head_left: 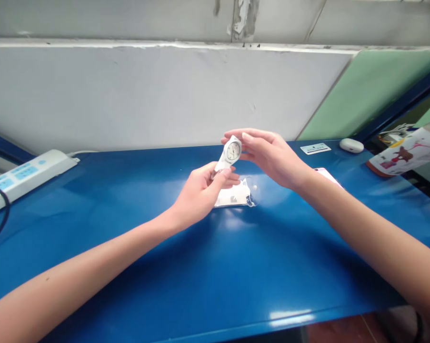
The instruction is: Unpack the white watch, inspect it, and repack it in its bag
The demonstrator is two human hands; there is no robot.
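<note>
A white wristwatch with a round pale dial is held up above the middle of the blue table. My left hand pinches its lower strap between thumb and fingers. My right hand is at the watch's upper right, thumb and fingers apart and curved around that side; whether its fingertips touch the watch is hard to make out. Below the watch, partly covered by my left hand, a white packet in clear, crinkled wrapping lies on the table.
The blue table meets a white wall panel. At left lies a white power strip with a black cable. On the right are a card, a white earbud case, a printed cylindrical container and a pink-edged flat item behind my right forearm.
</note>
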